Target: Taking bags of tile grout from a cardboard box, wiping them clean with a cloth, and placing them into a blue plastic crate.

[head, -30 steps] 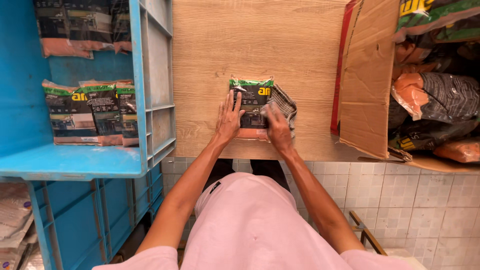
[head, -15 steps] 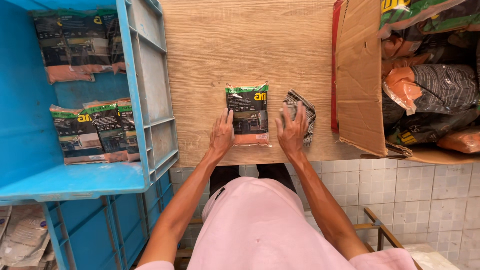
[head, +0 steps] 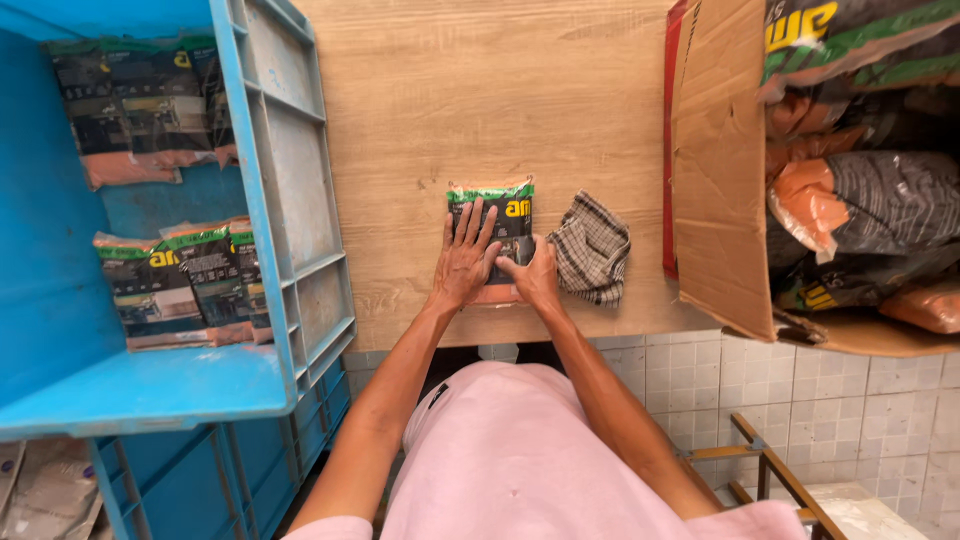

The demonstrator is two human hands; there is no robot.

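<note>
Your left hand (head: 463, 262) lies flat, fingers spread, on the dark packet with the green top band (head: 497, 236); nothing is grasped, only pressed. Your right hand (head: 537, 275) sits at the packet's lower right corner, fingers bent against its edge, pinching or tucking it rather than lifting. The packet lies flat on the wooden table (head: 480, 100), near the front edge, between the blue crate (head: 285, 180) and the cardboard box (head: 720, 170).

Risks, as I judge them: the packet sits close to the table's front edge, so a push toward you could slide it off. The checked cloth (head: 592, 246) lies just beside your right hand; a sideways sweep could drag it under the packet or off the table. Pressing hard on a sealed pouch could burst a seam.

Against half a second ago: both hands were then on the table either side of the packet, the right one resting on the cloth. Now both have closed in onto the packet, and the cloth lies uncovered. The packet itself has not visibly shifted.
</note>
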